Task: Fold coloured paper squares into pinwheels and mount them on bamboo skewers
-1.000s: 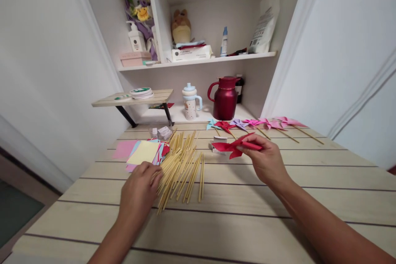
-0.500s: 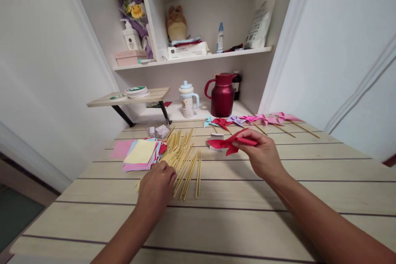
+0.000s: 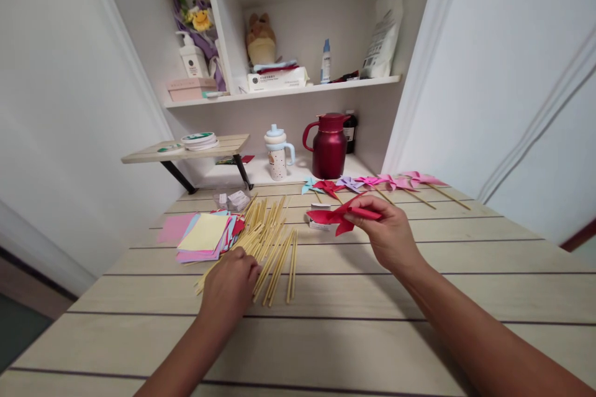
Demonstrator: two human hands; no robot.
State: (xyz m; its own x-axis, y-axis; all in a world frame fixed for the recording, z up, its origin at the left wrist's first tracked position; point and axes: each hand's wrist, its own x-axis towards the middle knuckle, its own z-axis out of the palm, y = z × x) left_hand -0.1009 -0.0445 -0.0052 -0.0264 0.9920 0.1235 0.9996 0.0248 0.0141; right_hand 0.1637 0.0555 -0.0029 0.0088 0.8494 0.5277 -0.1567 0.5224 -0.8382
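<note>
My right hand [image 3: 388, 229] pinches a red paper pinwheel [image 3: 342, 217] by one side, raised above the table near a small white box [image 3: 320, 218]. No stick shows on this pinwheel. My left hand [image 3: 229, 285] rests low over the near left edge of a loose pile of thin wooden sticks [image 3: 267, 242]. Its fingers are curled in, and their tips are hidden, so whatever they grip cannot be made out. Left of the pile lies a stack of coloured paper squares [image 3: 203, 232], a yellow one on top.
Several finished pinwheels on sticks [image 3: 394, 182] line the table's back right. Behind stand a red jug [image 3: 329, 149] and a light blue-lidded cup [image 3: 278, 158]. A small raised shelf [image 3: 139, 152] holds white rolls at back left. A clear box [image 3: 235, 200] sits beyond the papers.
The view has shifted slightly, so the scene sits a little further left. Both hands keep nearly the same pose; the red pinwheel stays in my right hand.
</note>
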